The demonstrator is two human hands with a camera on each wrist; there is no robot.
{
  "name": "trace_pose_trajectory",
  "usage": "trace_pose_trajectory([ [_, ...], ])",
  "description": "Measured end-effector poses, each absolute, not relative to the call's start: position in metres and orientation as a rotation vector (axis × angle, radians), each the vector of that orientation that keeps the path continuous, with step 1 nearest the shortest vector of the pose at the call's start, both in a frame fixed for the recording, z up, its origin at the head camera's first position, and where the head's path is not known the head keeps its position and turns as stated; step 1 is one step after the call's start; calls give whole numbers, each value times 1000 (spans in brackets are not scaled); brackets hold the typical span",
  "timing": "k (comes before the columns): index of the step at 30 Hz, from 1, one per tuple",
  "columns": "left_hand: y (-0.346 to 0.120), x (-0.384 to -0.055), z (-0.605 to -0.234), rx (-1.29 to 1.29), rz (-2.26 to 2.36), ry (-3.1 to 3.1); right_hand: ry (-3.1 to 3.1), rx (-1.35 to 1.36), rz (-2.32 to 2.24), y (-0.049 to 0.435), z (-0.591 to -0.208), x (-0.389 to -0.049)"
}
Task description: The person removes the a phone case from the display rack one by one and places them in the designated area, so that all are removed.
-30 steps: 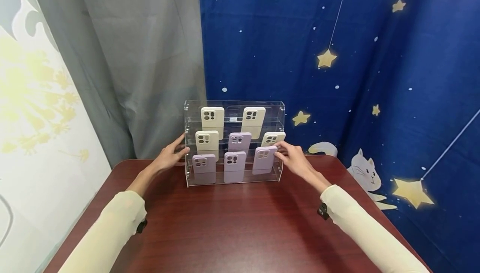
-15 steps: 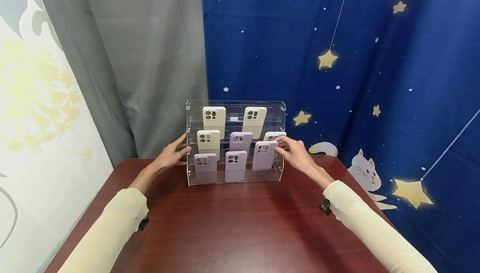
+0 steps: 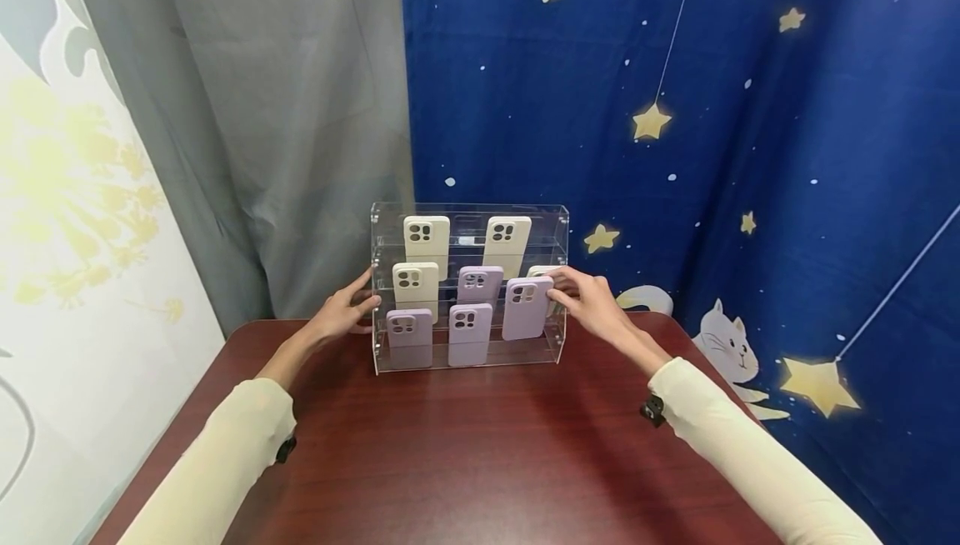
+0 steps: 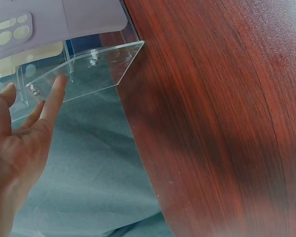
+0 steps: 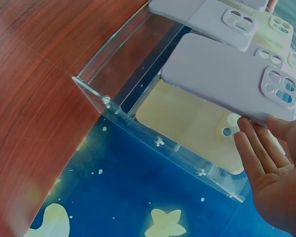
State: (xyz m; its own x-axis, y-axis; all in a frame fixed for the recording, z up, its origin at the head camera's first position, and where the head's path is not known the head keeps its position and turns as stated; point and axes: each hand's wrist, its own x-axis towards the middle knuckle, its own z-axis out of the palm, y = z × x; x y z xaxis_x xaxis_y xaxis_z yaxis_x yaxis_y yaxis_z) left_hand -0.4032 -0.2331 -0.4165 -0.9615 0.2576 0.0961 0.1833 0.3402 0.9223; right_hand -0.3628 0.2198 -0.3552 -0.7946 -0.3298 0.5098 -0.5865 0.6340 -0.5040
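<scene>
At the right end of the rack [image 3: 439, 352], before its lowest row, one purple case [image 3: 528, 316] is lifted off its ledge; the right hand [image 3: 592, 307] pinches it by the edge with thumb and fingers. At the rack's left wall rests the left hand [image 3: 341, 312], fingers nearly straight, touching the side but grasping no case.

As I judge, the work is nearly whole if the case is going in, or only begun if it is coming out; which one, I cannot tell. Seven cases sit in the rack, and only this one is left to settle.

By count, eight cases are visible, four cream and four purple. The rack's top row has two cream cases [image 3: 427, 247]; its middle row has one cream case [image 3: 416, 295], one purple [image 3: 480, 285] and, partly hidden, one more cream [image 5: 182, 123]; its lowest row has two seated purple cases [image 3: 469, 337]. One rack stands upon one tabletop [image 3: 480, 445].
</scene>
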Motion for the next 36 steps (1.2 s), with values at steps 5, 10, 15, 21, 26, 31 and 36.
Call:
trace_pose_trajectory([
  [5, -233, -403, -417, 427, 1734, 2493, -2481, 753, 983, 216, -352, -358],
  [10, -234, -402, -418, 422, 1711, 2515, -2478, 767, 985, 209, -352, -356],
  [15, -234, -403, -418, 432, 1719, 2513, -2466, 789, 1015, 200, -354, -357],
  [21, -234, -405, -418, 445, 1750, 2487, -2481, 795, 995, 189, -355, -359],
  [26, -235, -406, -419, 449, 1775, 2478, -2495, 814, 1029, 176, -357, -359],
  [31, -234, -406, -418, 444, 1778, 2472, -2524, 836, 1107, 161, -361, -357],
  [36, -234, -406, -417, 423, 1760, 2477, -2548, 846, 1156, 145, -366, -357],
])
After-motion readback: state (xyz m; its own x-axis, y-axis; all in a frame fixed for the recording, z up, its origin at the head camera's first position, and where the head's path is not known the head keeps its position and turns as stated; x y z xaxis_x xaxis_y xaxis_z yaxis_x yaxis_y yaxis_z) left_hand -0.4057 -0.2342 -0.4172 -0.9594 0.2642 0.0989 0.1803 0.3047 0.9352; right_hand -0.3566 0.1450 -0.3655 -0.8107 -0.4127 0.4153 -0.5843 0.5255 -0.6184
